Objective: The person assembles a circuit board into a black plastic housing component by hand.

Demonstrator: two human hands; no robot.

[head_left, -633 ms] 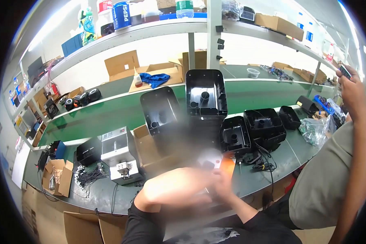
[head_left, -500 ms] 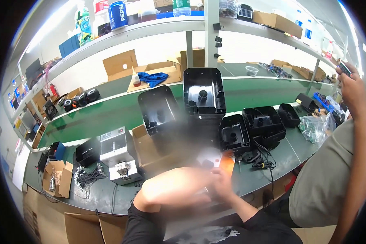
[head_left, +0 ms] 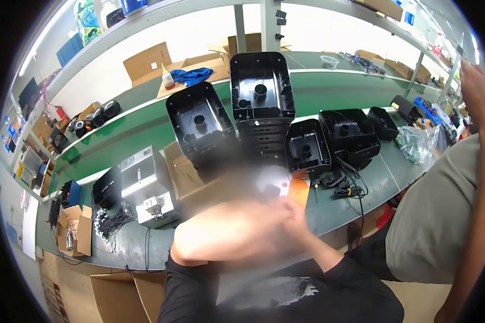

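My left forearm reaches across in front of me, and my left hand (head_left: pixel 264 220) is a blur close against my right hand. Its fingers cannot be made out. My right hand (head_left: pixel 295 216) looks closed, its fingers curled in; whatever it may hold is hidden. Just beyond the hands, on the bench, lie an orange sheet (head_left: pixel 299 192) and a pale, blurred sheet (head_left: pixel 275 183). Behind them rise stacked black plastic housings (head_left: pixel 261 110), with another open black housing (head_left: pixel 200 121) tilted at their left. A smaller black housing (head_left: pixel 307 151) stands to the right.
Left on the bench are a grey metal machine (head_left: pixel 145 177), a bundle of black cables (head_left: pixel 113 223) and a small cardboard box (head_left: pixel 81 229). Black cords (head_left: pixel 350 185) and bagged parts (head_left: pixel 417 142) lie right. A co-worker (head_left: pixel 442 215) stands close at my right, one arm raised.
The view has tilted downward, so the bench things sit higher in the picture. My hands stay together near the orange sheet. The co-worker's raised hand has shifted toward the right rim.
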